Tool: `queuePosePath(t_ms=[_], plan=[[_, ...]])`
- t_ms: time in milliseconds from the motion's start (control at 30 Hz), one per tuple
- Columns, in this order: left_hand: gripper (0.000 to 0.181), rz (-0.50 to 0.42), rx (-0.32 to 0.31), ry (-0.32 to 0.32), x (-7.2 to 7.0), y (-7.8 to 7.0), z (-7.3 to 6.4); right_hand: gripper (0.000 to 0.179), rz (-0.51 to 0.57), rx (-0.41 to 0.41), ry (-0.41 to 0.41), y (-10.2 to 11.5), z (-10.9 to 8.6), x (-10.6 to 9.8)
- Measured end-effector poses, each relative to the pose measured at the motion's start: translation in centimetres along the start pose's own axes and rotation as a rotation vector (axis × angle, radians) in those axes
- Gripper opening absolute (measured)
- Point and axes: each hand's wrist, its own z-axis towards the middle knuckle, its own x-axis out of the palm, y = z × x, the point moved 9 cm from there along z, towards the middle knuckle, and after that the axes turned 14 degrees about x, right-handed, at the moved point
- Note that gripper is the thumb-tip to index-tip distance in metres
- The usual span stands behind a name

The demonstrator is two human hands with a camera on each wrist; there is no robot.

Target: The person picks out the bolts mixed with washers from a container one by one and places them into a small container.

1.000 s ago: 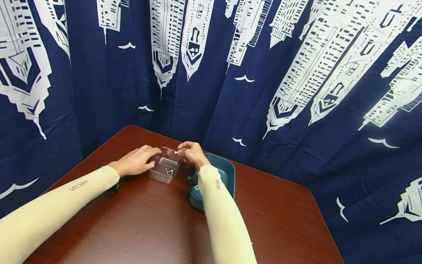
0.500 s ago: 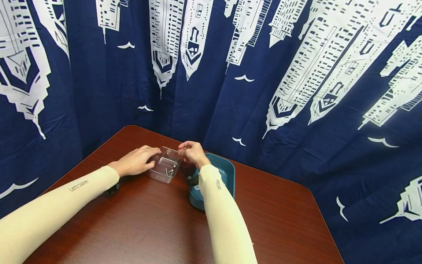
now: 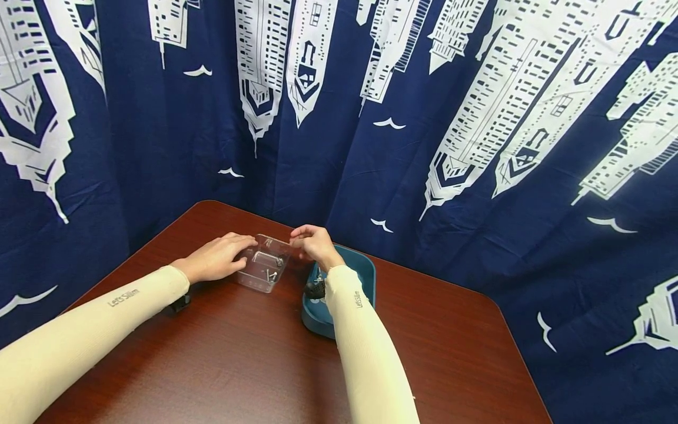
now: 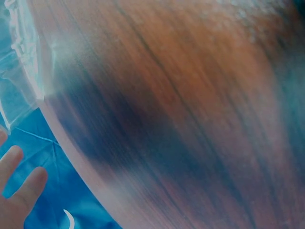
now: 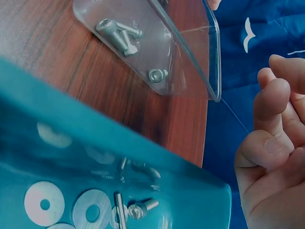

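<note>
My left hand [image 3: 219, 259] lies with extended fingers on the left side of a clear plastic box [image 3: 254, 284]; the left wrist view catches some spread fingers [image 4: 31, 191] near the box's edge. Several silvery socket-head screws [image 5: 114, 36] lie in the box, one screw [image 5: 157, 75] apart from the others. Over the box's right edge, my right hand [image 3: 313, 244] hangs with loosely bent fingers and nothing between them. Below its wrist stands a blue bin [image 3: 368, 282]. Inside the bin are flat washers [image 5: 44, 203], a screw [image 5: 143, 208] and a thin metal pin [image 5: 120, 210].
The brown wooden table [image 3: 228, 359] carries both containers close to its far edge. A dark blue curtain [image 3: 349, 188] with white buildings hangs right behind that edge. My right forearm sleeve [image 3: 365, 347] passes over the bin and hides part of it.
One second ago my right hand pinched a small screw over the clear box. It has let go, the screw is in the box, and the hand has shifted slightly right. The left hand stays.
</note>
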Motion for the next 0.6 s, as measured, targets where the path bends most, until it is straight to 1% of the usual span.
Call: queuePosePath(t_ms=[233,500,600], plan=[[0.049,0.005,0.004,0.002,-0.2,-0.3,-0.1,0.026,-0.014,-0.007,0.000,-0.3,-0.5,-0.8],[0.048,0.013,0.020,-0.004,-0.4,-0.5,0.2,0.016,-0.032,-0.014,-0.027,-1.0,-0.8,-2.4],[0.048,0.012,0.012,-0.002,-0.3,-0.4,0.3,0.015,-0.039,-0.025,-0.033,-1.1,-0.9,-2.9]])
